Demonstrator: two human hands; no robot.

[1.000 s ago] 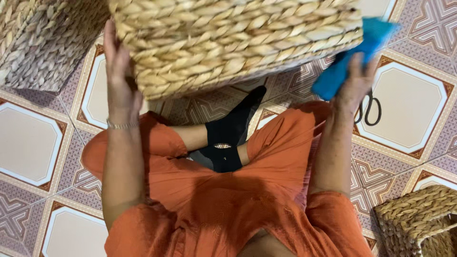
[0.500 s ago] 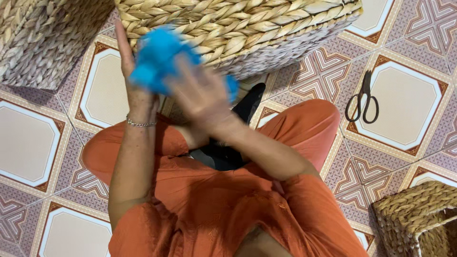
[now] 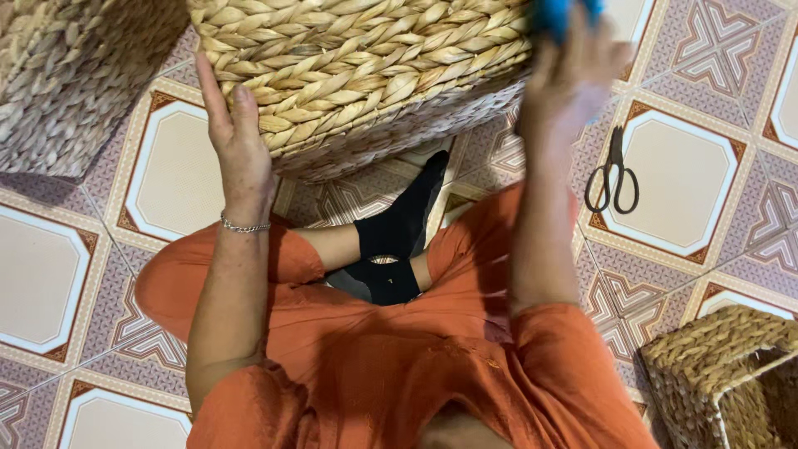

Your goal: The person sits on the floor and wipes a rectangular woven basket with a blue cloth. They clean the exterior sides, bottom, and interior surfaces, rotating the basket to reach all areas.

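Head view is all I have, looking straight down on a person seated cross-legged on a patterned tile floor (image 3: 706, 175) in orange clothes, with black socks (image 3: 399, 241) showing at the ankles.

I see a large woven basket (image 3: 357, 66) of pale braided fibre held up in front of the person, tilted, with its side and bottom edge facing the camera. Its opening is turned away from me, so I cannot tell whether anything is in it.

I read the left hand (image 3: 237, 141) as open and flat, fingers straight and pressed against the basket's left side, steadying it. A thin silver bracelet (image 3: 245, 226) sits on that wrist.

I find the right hand (image 3: 573, 79) raised at the basket's right side, blurred. It is closed around a bright blue cloth (image 3: 565, 12), which shows only at the top edge of the frame, just beside or against the basket's right end; I cannot say for sure whether the cloth touches the weave.

I note a second woven basket (image 3: 75, 83), greyer in tone, standing on the floor at upper left, just beside the held one; only its outer wall shows. A third woven basket (image 3: 723, 366) sits at lower right near the person's knee, its opening partly in view, but the inside is dark and I cannot make out any contents.

I spot a pair of dark scissors (image 3: 613, 175) lying closed on a cream tile to the right, well apart from both hands.
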